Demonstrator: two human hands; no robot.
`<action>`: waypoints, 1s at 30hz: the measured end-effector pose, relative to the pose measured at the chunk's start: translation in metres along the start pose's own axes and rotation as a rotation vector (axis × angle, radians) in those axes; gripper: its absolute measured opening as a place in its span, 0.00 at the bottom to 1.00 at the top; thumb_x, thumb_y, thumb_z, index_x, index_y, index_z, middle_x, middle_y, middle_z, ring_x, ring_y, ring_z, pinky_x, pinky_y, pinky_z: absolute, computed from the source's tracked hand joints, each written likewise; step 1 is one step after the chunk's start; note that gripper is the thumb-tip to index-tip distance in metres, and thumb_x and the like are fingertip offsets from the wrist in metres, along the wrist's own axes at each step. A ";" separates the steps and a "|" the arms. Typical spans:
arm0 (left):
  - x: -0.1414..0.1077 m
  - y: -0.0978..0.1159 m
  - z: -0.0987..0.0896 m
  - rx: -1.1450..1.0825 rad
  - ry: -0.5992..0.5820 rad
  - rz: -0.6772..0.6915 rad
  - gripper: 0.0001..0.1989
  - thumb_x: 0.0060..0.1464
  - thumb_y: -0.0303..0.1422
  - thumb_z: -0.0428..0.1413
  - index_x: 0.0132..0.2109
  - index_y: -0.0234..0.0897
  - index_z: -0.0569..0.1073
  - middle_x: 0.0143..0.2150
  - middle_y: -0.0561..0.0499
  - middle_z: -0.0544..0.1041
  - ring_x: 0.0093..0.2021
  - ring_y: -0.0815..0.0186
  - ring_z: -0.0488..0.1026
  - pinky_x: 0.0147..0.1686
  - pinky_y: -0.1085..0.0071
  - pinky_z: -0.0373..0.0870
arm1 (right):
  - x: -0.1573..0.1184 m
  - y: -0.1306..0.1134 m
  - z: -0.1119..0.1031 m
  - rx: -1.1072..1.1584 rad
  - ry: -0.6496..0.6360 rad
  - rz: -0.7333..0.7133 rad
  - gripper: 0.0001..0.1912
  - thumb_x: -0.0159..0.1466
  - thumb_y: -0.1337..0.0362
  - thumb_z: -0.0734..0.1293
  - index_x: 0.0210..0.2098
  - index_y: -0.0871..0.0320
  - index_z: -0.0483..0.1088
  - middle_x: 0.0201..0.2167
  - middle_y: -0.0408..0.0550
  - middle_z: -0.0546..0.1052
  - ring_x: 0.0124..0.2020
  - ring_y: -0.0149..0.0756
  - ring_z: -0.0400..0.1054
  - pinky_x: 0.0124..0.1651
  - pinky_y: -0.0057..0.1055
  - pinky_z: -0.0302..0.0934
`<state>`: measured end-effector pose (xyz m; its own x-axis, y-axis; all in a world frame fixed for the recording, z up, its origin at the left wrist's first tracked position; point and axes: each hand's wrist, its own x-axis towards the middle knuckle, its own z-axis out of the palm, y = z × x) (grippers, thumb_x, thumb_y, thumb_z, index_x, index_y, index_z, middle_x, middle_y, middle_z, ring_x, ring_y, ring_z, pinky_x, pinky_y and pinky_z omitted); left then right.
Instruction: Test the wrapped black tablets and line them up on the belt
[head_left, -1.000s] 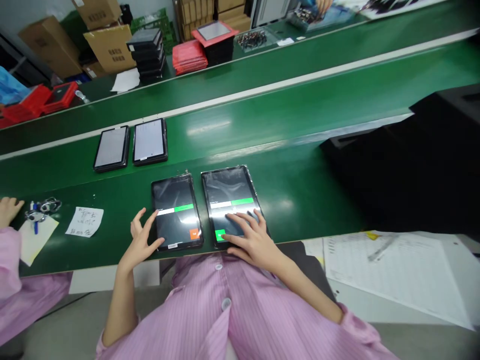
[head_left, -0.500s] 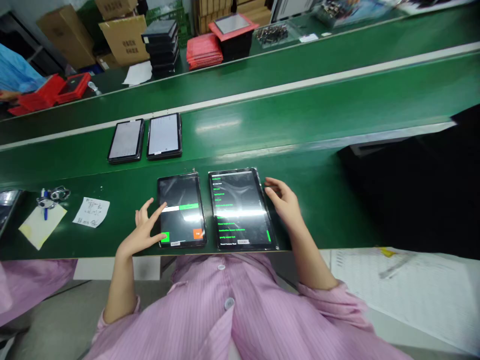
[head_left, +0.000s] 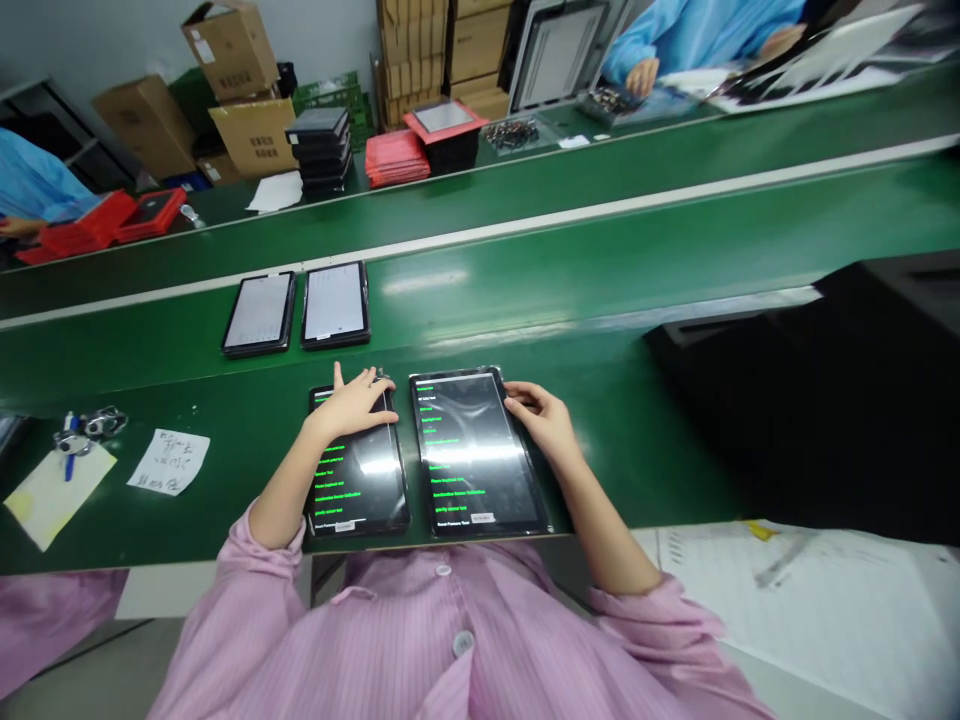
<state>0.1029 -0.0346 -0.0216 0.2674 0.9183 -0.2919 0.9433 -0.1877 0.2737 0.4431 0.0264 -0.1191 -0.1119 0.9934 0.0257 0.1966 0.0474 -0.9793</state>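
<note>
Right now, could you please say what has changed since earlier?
The left hand moved up over the left tablet; the right hand went from the screen of the right tablet to its right edge. Both screens changed to mostly green lists. Both tablets stayed put.

Left tablet [head_left: 361, 485]; right tablet [head_left: 480, 455] | black, green text lit | flat on green bench [head_left: 622, 430]

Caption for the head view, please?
Left hand over one tablet, right hand beside another.
</note>
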 end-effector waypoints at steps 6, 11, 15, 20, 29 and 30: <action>0.006 0.001 -0.006 0.015 0.000 0.017 0.26 0.59 0.55 0.53 0.56 0.45 0.72 0.66 0.34 0.67 0.70 0.42 0.56 0.59 0.25 0.20 | 0.000 -0.006 0.000 0.044 -0.023 0.035 0.19 0.53 0.55 0.73 0.41 0.57 0.77 0.37 0.51 0.80 0.37 0.41 0.72 0.44 0.39 0.68; 0.006 0.006 -0.001 0.046 0.035 -0.004 0.25 0.60 0.54 0.53 0.56 0.44 0.73 0.66 0.33 0.67 0.69 0.40 0.58 0.59 0.25 0.19 | -0.003 -0.003 0.000 0.060 -0.028 0.040 0.19 0.54 0.54 0.73 0.42 0.56 0.76 0.37 0.50 0.78 0.37 0.41 0.71 0.45 0.40 0.68; 0.009 0.016 0.003 0.113 0.080 -0.045 0.23 0.64 0.51 0.48 0.54 0.41 0.75 0.63 0.34 0.71 0.66 0.40 0.63 0.61 0.27 0.20 | -0.003 0.001 0.001 0.082 -0.020 0.045 0.22 0.53 0.54 0.73 0.46 0.54 0.73 0.37 0.47 0.75 0.36 0.38 0.69 0.45 0.39 0.67; 0.010 0.021 -0.005 0.116 0.042 -0.055 0.25 0.69 0.48 0.40 0.54 0.40 0.75 0.64 0.33 0.70 0.67 0.42 0.63 0.60 0.26 0.20 | 0.002 0.003 0.001 0.091 -0.019 0.063 0.27 0.52 0.51 0.74 0.49 0.52 0.69 0.38 0.47 0.74 0.37 0.40 0.69 0.46 0.42 0.68; -0.063 0.099 0.074 -0.979 -0.084 0.051 0.44 0.65 0.57 0.40 0.74 0.40 0.29 0.75 0.38 0.21 0.75 0.51 0.26 0.71 0.46 0.38 | -0.079 0.017 -0.006 0.170 -0.125 0.095 0.33 0.67 0.40 0.60 0.67 0.43 0.56 0.70 0.50 0.60 0.70 0.45 0.53 0.71 0.49 0.44; -0.062 0.113 0.088 -1.058 0.005 -0.012 0.45 0.64 0.57 0.42 0.74 0.38 0.30 0.75 0.37 0.19 0.75 0.51 0.23 0.71 0.47 0.34 | -0.086 0.017 -0.005 0.201 -0.118 0.098 0.34 0.66 0.39 0.60 0.67 0.42 0.55 0.71 0.49 0.58 0.71 0.45 0.50 0.72 0.48 0.42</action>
<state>0.2102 -0.1438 -0.0530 0.2564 0.9199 -0.2966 0.2932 0.2184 0.9308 0.4611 -0.0580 -0.1374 -0.2169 0.9727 -0.0829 0.0156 -0.0815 -0.9966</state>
